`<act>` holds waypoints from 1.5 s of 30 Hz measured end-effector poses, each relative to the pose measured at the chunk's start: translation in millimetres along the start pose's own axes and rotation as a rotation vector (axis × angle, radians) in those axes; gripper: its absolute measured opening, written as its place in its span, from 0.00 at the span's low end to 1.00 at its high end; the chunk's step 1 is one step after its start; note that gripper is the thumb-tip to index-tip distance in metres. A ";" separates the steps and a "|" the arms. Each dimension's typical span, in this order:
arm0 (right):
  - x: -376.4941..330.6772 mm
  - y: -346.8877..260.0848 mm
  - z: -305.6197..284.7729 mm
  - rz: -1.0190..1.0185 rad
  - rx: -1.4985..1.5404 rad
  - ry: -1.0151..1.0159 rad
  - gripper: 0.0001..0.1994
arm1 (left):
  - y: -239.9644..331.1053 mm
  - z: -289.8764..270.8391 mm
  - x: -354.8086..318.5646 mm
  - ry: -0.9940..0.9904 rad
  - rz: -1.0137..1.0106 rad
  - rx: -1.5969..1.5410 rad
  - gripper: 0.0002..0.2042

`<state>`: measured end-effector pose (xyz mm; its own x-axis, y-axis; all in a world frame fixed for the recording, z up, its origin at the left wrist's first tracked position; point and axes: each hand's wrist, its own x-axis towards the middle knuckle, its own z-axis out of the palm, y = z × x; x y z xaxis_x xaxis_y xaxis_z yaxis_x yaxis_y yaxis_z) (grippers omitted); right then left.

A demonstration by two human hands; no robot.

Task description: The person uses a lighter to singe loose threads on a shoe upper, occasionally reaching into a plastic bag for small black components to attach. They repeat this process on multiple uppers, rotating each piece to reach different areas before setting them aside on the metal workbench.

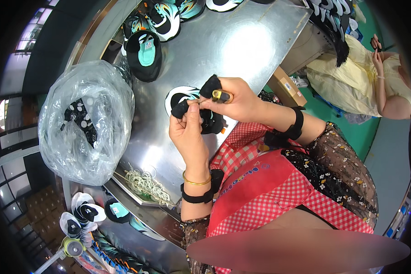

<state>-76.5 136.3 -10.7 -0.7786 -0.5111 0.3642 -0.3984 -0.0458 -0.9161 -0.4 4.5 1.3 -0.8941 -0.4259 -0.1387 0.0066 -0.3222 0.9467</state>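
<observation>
My left hand [188, 132] and my right hand [237, 98] meet over the metal table. Between the fingers of my right hand is a short tool with a yellow-and-black end [222, 96]. The fingers of my left hand are pinched together beside it; what they grip is too small to make out. Black cloth [210, 86] sits at the fingertips of my right hand, and another black cloth piece [180, 109] at those of my left. Under both hands lies a black, white and teal shoe [174, 97], partly hidden.
A large clear plastic bag [84, 123] with dark, white-dotted pieces inside stands at the left. Several shoes [144, 55] line the table's far edge. Pale cord loops [146, 186] lie in a tray near the left edge. Another person [351, 75] sits at the right, beside a cardboard box [287, 89].
</observation>
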 end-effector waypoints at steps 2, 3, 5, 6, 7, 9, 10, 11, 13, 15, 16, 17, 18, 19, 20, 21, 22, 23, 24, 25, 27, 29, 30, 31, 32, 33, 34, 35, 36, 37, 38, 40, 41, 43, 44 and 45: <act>-0.9 -2.8 2.0 0.123 0.219 -0.019 0.07 | -3.2 -2.1 1.0 -0.018 -0.021 -0.051 0.05; 0.9 -6.2 -1.1 0.286 0.316 -0.069 0.08 | -4.7 -2.0 2.6 -0.007 -0.029 -0.073 0.05; 4.4 -11.1 -5.5 0.492 0.402 -0.135 0.08 | -5.9 -2.7 4.1 0.006 -0.038 -0.095 0.05; 3.3 -9.3 -4.3 0.494 0.403 -0.134 0.08 | -5.0 -2.8 4.1 0.011 -0.042 -0.099 0.05; 1.5 -5.9 -1.8 0.401 0.283 -0.074 0.09 | -4.3 -3.0 4.3 0.016 -0.046 -0.102 0.04; 0.6 -7.6 -6.7 0.239 -0.335 -0.026 0.11 | -5.8 -4.2 6.1 0.012 -0.042 -0.103 0.04; 0.5 -4.9 -8.0 0.241 -0.334 -0.028 0.11 | -6.7 -5.2 7.0 0.008 -0.035 -0.106 0.03; 0.2 -0.9 -8.6 -0.015 -0.522 0.040 0.13 | -5.7 -5.3 7.9 0.010 -0.039 -0.106 0.03; -8.3 4.4 -9.4 -0.213 -0.771 0.077 0.12 | -2.2 -2.9 8.4 0.048 -0.064 -0.049 0.02; -12.4 0.4 -11.3 -0.126 -0.837 0.007 0.10 | -2.2 -2.8 7.5 0.025 -0.072 -0.042 0.02; -13.6 -0.9 -12.3 -0.041 -0.899 -0.063 0.09 | -2.2 -2.1 7.0 0.002 -0.077 -0.034 0.02; -13.9 0.1 -12.4 -0.037 -0.901 -0.062 0.09 | -2.3 0.1 5.7 -0.001 -0.081 -0.035 0.02; -12.7 2.8 -11.5 -0.068 -0.899 -0.059 0.10 | -2.4 2.6 4.1 -0.010 -0.059 0.003 0.03; -11.5 5.4 -11.9 -0.100 -0.896 -0.057 0.10 | -2.6 4.0 3.0 -0.020 -0.036 0.041 0.03; -8.4 7.2 -15.9 -0.097 -0.896 -0.056 0.10 | -2.3 3.2 3.2 -0.020 -0.038 0.041 0.03; -3.2 9.1 -22.0 -0.203 -0.886 -0.095 0.10 | -2.2 1.4 4.2 -0.019 -0.031 0.043 0.02; 0.5 9.9 -26.1 -0.308 -0.874 -0.134 0.09 | -2.1 -0.3 4.9 -0.017 -0.023 0.045 0.02; 2.4 9.9 -26.8 -0.271 -0.881 -0.134 0.08 | -1.8 -1.6 4.9 -0.016 -0.024 0.045 0.02; 3.6 7.1 -26.3 -0.268 -0.883 -0.134 0.08 | -0.3 -1.4 4.1 -0.035 -0.020 0.101 0.02; 5.3 4.3 -24.5 -0.247 -0.893 -0.080 0.09 | 0.8 -0.7 3.3 -0.055 -0.016 0.157 0.02; 6.3 6.1 -20.8 -0.248 -0.862 -0.003 0.09 | 0.6 4.6 1.2 -0.038 -0.011 0.175 0.02; 8.6 6.8 -22.9 -0.335 -0.839 -0.001 0.09 | 0.2 6.1 1.3 -0.021 -0.003 0.193 0.03; 9.9 7.6 -23.5 -0.425 -0.811 -0.003 0.09 | 0.5 5.3 0.5 -0.034 -0.014 0.183 0.03; 9.9 11.2 -23.9 -0.427 -0.809 -0.004 0.09 | 0.9 4.4 -0.3 -0.046 -0.026 0.173 0.04; 9.1 17.3 -24.0 -0.378 -0.805 -0.073 0.10 | 0.7 2.2 -0.8 -0.043 -0.024 0.174 0.04; 9.4 23.2 -26.0 -0.325 -0.805 -0.139 0.10 | -0.3 -0.5 -0.2 -0.064 -0.063 0.218 0.04; 13.0 29.6 -30.5 -0.325 -0.807 -0.138 0.10 | -1.4 -3.1 0.5 -0.083 -0.101 0.263 0.05; 18.7 37.4 -36.6 -0.390 -0.896 -0.116 0.11 | -1.2 -6.0 1.9 -0.084 -0.100 0.262 0.05; 22.5 45.2 -41.1 -0.455 -0.981 -0.092 0.12 | -0.2 -9.5 2.4 -0.171 -0.158 0.254 0.06; 22.8 56.9 -40.7 -0.475 -0.913 -0.108 0.11 | 0.2 -11.2 2.5 -0.264 -0.214 0.243 0.07; 21.5 69.5 -39.4 -0.475 -0.917 -0.107 0.11 | -2.6 -12.6 1.4 -0.268 -0.212 0.242 0.07; 28.1 83.3 -34.9 -0.468 -0.849 -0.077 0.11 | -6.3 -14.6 3.2 -0.265 -0.213 0.104 0.08; 28.6 87.7 -36.9 -0.475 -0.850 -0.075 0.11 | -6.0 -13.6 1.5 -0.234 -0.208 0.101 0.07; 27.3 77.9 -36.3 -0.223 -0.729 -0.031 0.07 | -4.5 -10.4 1.2 -0.165 -0.184 0.082 0.07; 22.4 70.0 -32.4 -0.225 -0.730 -0.031 0.07 | -4.2 -9.7 2.1 -0.099 -0.165 0.064 0.06; 16.9 51.1 -24.4 -0.005 -0.408 0.064 0.07 | -4.2 -14.8 5.9 -0.103 -0.101 0.139 0.07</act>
<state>-121.9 146.3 -47.3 -0.7999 -0.4564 0.3898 -0.5515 0.3027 -0.7773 1.0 -9.1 -7.9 -0.9282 -0.3059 -0.2116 -0.1415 -0.2359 0.9614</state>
